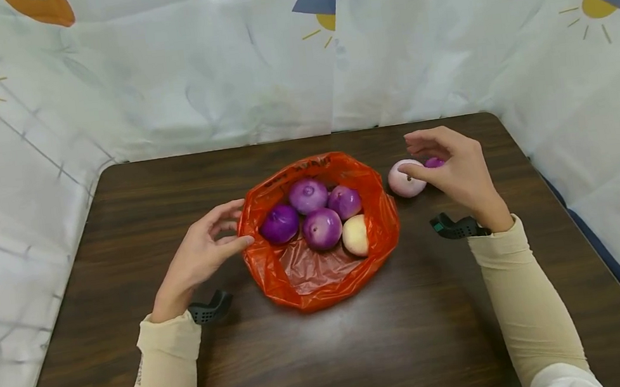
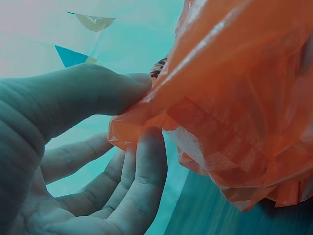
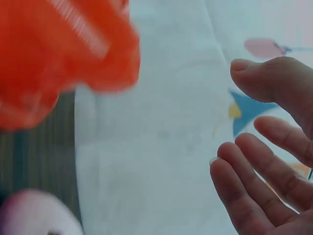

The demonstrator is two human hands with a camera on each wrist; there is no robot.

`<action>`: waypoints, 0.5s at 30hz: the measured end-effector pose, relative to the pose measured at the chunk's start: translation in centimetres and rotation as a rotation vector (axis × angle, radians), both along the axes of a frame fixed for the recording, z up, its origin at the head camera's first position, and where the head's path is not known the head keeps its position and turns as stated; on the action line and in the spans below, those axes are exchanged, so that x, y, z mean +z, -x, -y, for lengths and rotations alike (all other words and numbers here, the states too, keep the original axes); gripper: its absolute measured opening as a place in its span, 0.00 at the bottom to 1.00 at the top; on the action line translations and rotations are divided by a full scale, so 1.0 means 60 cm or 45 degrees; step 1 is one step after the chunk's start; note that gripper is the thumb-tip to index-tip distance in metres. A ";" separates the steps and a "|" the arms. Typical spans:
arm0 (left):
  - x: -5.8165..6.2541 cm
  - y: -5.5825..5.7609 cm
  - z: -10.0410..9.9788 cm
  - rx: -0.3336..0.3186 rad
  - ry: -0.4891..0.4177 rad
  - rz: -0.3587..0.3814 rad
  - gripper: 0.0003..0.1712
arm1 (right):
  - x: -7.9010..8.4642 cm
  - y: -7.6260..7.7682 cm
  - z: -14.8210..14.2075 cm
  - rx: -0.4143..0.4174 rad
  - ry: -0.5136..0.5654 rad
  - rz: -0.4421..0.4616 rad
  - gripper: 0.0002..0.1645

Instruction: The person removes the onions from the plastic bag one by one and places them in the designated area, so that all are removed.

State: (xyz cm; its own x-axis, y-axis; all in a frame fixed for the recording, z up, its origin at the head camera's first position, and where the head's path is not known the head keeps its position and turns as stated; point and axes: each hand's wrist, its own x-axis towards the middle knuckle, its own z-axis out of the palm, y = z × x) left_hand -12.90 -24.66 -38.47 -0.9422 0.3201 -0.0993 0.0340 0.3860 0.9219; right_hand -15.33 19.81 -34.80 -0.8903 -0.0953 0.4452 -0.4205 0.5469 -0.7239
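A red plastic bag [image 1: 321, 294] stands wide-mouthed on the table with several purple onions [image 1: 322, 229] and a pale, cream-coloured round one [image 1: 356, 237] inside. My left hand [image 1: 201, 250] pinches the bag's left rim between thumb and fingers; the left wrist view shows the thumb [image 2: 112, 88] on one side of the plastic and fingertips on the other. To the right of the bag, my right hand [image 1: 450, 168] hovers with loosely bent fingers and holds nothing. Below it lie a pale pink onion [image 1: 405, 180] and a purple one [image 1: 434, 162], partly hidden by the hand.
The dark wood table [image 1: 329, 363] has rounded corners. White sheeting [image 1: 205, 78] printed with lamps and orange shapes surrounds its back and sides. Each wrist carries a black strap device [image 1: 454, 227].
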 end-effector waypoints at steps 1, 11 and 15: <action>0.000 0.000 0.000 0.002 -0.002 0.002 0.39 | 0.004 0.001 0.008 0.029 0.002 0.000 0.29; 0.007 -0.004 0.000 0.004 0.002 -0.017 0.39 | 0.019 0.010 0.103 0.315 -0.087 -0.111 0.27; 0.008 -0.007 0.002 -0.003 0.005 -0.024 0.39 | 0.015 0.012 0.138 0.401 -0.095 -0.102 0.26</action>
State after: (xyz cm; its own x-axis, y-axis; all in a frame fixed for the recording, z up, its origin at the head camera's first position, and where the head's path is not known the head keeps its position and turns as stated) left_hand -12.49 -24.76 -38.01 -0.9433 0.3216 -0.0825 0.0524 0.3897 0.9195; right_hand -16.04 11.53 -33.87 -0.7743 -0.3952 0.4942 -0.6314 0.4310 -0.6446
